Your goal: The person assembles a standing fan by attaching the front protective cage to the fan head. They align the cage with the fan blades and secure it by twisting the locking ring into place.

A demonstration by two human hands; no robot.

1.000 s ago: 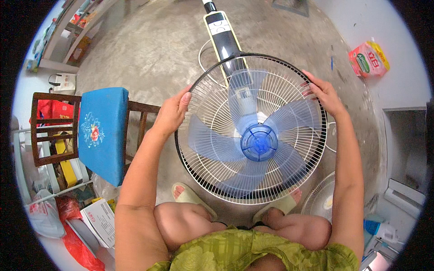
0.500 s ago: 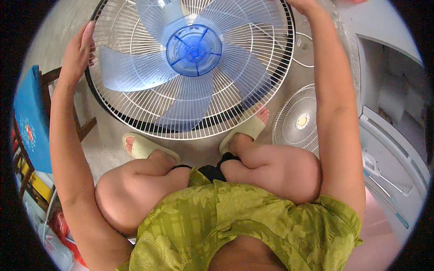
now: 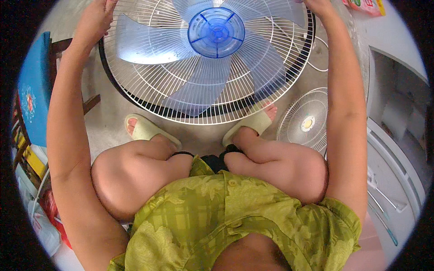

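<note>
A large fan head (image 3: 216, 32) stands before me, with translucent blue blades (image 3: 149, 43) inside a white wire guard (image 3: 199, 118) with a black band round its rim. At the upper left, my left hand (image 3: 96, 19) is closed round the guard's rim, its fingertips partly hidden behind it. My right hand (image 3: 320, 5) is at the upper right rim, cut off by the picture's top edge; the part that shows curls onto the guard. Whatever supports the fan is hidden. On the floor to the right lies a second round white wire guard (image 3: 302, 113) with a pale yellow centre.
My feet in pale green slippers (image 3: 149, 129) are just below the fan. A wooden chair with a blue embroidered cover (image 3: 35, 90) stands left. A white cord (image 3: 322, 56) curves along the floor. White cabinets (image 3: 393, 158) and a teal-tipped rod (image 3: 384, 223) are at the right.
The fan and its guard have shifted up and slightly right in the picture. My left hand has moved with it, farther from me; my right hand has moved slightly right. The view has shifted a little.
</note>
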